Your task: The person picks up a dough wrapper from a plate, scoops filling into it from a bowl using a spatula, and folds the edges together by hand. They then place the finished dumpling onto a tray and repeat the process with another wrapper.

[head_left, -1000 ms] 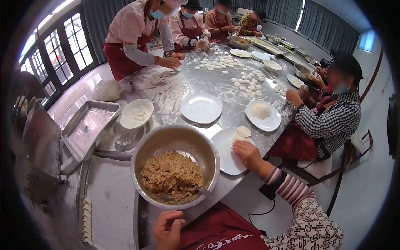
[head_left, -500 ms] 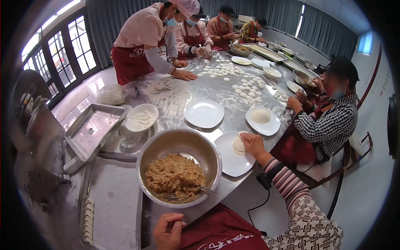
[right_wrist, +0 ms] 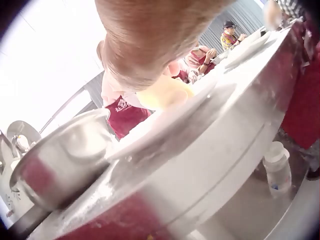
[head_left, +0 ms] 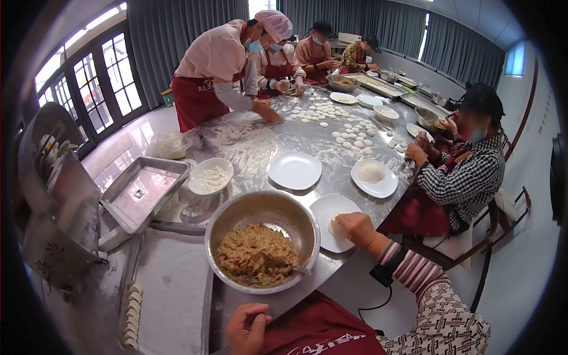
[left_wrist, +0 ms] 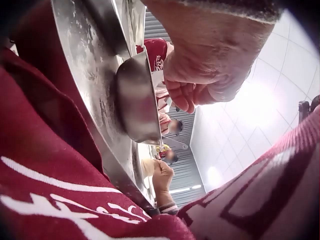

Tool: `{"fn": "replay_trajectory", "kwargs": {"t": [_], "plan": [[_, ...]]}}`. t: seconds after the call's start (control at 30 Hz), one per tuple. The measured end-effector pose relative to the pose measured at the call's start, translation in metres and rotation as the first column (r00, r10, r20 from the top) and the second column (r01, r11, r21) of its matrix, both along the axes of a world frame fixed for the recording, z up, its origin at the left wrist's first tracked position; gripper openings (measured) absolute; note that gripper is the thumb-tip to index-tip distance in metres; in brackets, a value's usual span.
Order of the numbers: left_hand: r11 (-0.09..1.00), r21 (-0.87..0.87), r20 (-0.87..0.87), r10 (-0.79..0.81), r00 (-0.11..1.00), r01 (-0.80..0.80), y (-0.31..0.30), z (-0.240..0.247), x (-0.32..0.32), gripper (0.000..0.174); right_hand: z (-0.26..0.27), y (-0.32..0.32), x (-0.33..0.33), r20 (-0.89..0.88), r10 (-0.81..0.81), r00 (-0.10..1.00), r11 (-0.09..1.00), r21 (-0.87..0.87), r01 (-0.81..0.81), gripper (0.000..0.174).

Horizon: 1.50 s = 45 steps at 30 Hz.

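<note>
Over the white plate (head_left: 319,207) at the table edge, my right hand (head_left: 356,229) pinches a round dough wrapper (right_wrist: 162,93), mostly hidden behind the fingers in the head view. Left of that plate stands a steel bowl (head_left: 283,204) of brown minced filling (head_left: 254,251), with a metal utensil handle (head_left: 302,270) sticking out of it. My left hand (head_left: 247,328) hangs in front of the bowl beside the red apron (head_left: 319,325), fingers loosely curled around nothing. In the left wrist view the same hand (left_wrist: 210,60) appears close to the bowl's outer side.
A lined tray (head_left: 171,284) at left bears a row of folded dumplings (head_left: 134,313). Beyond are a flour bowl (head_left: 211,177), a metal tray (head_left: 142,192), a bare plate (head_left: 294,171) and a plate with stacked wrappers (head_left: 371,173). Several people work around the table; one sits at right (head_left: 461,171).
My right fingers went from resting on the wrappers to pinching one by its edge and drawing it toward me. The left hand stays loosely curled. The head view has swung left.
</note>
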<state>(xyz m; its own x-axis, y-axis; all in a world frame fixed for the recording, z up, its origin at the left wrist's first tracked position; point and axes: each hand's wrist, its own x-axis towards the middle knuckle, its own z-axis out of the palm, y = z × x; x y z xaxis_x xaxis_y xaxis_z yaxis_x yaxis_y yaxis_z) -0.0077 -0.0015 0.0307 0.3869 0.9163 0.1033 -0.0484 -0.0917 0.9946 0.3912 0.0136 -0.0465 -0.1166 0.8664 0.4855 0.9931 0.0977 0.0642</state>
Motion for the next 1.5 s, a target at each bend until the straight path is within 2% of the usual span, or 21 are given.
{"fn": "replay_trajectory", "kwargs": {"t": [0.07, 0.1, 0.17, 0.23, 0.33, 0.43, 0.47, 0.5, 0.57, 0.63, 0.7, 0.8, 0.87, 0.97, 1.03, 1.07, 1.13, 1.27, 1.33, 1.4, 1.5], "plan": [[0.995, 0.035, -0.036, -0.088, 0.995, 0.089, 0.003, -0.005, -0.003, 0.021, -0.003, 0.005, 0.009, -0.189, 0.018, 0.982, 0.972, 0.232, 0.027, 0.019], [0.996, 0.031, -0.042, -0.085, 0.995, 0.087, 0.001, -0.004, -0.002, 0.021, 0.000, 0.008, 0.008, -0.364, -0.077, 0.928, 0.946, 0.269, 0.184, 0.011], [0.996, -0.079, -0.024, -0.051, 0.998, 0.048, 0.002, 0.003, 0.006, 0.018, -0.007, 0.020, 0.038, -0.832, -0.099, 0.545, 0.898, 0.161, 0.410, 0.017], [0.987, -0.152, -0.038, -0.066, 0.997, 0.059, 0.006, 0.010, 0.010, 0.020, 0.014, 0.021, 0.038, -0.988, 0.054, -0.145, 0.889, -0.019, 0.458, 0.017], [0.916, -0.338, 0.223, -0.143, 0.964, 0.214, 0.019, 0.016, 0.029, 0.026, 0.039, 0.019, 0.014, -0.938, 0.159, -0.309, 0.921, 0.028, 0.388, 0.019], [0.795, -0.493, 0.434, -0.128, 0.892, 0.354, 0.035, 0.027, 0.060, 0.038, 0.079, 0.015, -0.062, -0.966, 0.239, 0.096, 0.949, 0.253, 0.185, 0.018], [0.731, -0.546, 0.541, -0.066, 0.839, 0.410, 0.043, 0.024, 0.070, 0.041, 0.068, 0.018, -0.089, -0.900, 0.383, 0.209, 0.916, 0.399, 0.043, 0.019], [0.665, -0.581, 0.634, 0.009, 0.773, 0.469, 0.050, 0.020, 0.078, 0.044, 0.076, 0.017, -0.118, -0.696, 0.487, 0.528, 0.860, 0.486, -0.152, 0.022], [0.650, -0.594, 0.665, 0.066, 0.744, 0.474, 0.059, 0.010, 0.083, 0.046, 0.082, 0.013, -0.157, -0.557, 0.527, 0.642, 0.832, 0.183, -0.524, 0.023], [0.703, -0.598, 0.682, 0.193, 0.705, 0.386, 0.069, -0.006, 0.074, 0.043, 0.076, 0.014, -0.184, -0.244, 0.575, 0.781, 0.817, 0.229, -0.530, 0.022], [0.643, -0.641, 0.704, 0.274, 0.655, 0.419, 0.070, -0.014, 0.056, 0.038, 0.086, 0.009, -0.179, -0.288, 0.569, 0.770, 0.821, 0.246, -0.515, 0.026], [0.802, -0.571, 0.612, 0.274, 0.742, 0.175, 0.068, 0.002, 0.037, 0.029, 0.094, 0.002, -0.149, -0.426, 0.486, 0.763, 0.863, 0.372, -0.341, 0.035], [0.836, -0.548, 0.548, 0.321, 0.772, 0.042, 0.069, 0.003, 0.026, 0.029, 0.092, -0.013, -0.130, -0.553, 0.341, 0.760, 0.931, 0.311, -0.191, 0.042], [0.875, -0.468, 0.457, 0.358, 0.814, -0.122, 0.065, -0.001, 0.013, 0.023, 0.099, -0.030, -0.128, -0.531, 0.281, 0.800, 0.959, 0.189, -0.211, 0.045], [0.937, -0.190, 0.288, 0.340, 0.895, -0.294, 0.061, -0.004, 0.009, 0.022, 0.100, -0.034, -0.141, -0.488, 0.273, 0.829, 0.959, 0.077, -0.271, 0.041], [0.931, -0.198, 0.288, 0.353, 0.890, -0.305, 0.060, -0.011, 0.005, 0.022, 0.099, -0.035, -0.146, -0.442, 0.264, 0.857, 0.952, -0.025, -0.305, 0.036], [0.865, 0.306, 0.054, 0.402, 0.914, -0.399, 0.060, -0.028, -0.003, 0.020, 0.074, -0.029, -0.144, -0.473, 0.320, 0.821, 0.928, -0.018, -0.372, 0.030], [0.900, 0.051, 0.155, 0.421, 0.893, -0.433, 0.042, -0.017, -0.006, 0.021, 0.064, -0.010, -0.155, -0.576, 0.363, 0.732, 0.916, 0.079, -0.392, 0.015], [0.911, -0.292, 0.296, 0.375, 0.878, -0.291, 0.036, -0.012, -0.009, 0.022, 0.067, -0.002, -0.155, -0.625, 0.339, 0.703, 0.922, 0.072, -0.381, 0.014], [0.902, -0.344, 0.278, 0.362, 0.890, -0.259, 0.032, -0.018, -0.014, 0.023, 0.074, 0.002, -0.153, -0.423, 0.374, 0.825, 0.911, 0.001, -0.412, 0.013], [0.883, -0.418, 0.266, 0.342, 0.901, -0.212, 0.027, -0.027, -0.019, 0.023, 0.081, -0.002, -0.159, -0.471, 0.364, 0.803, 0.930, 0.146, -0.336, 0.012]]}}
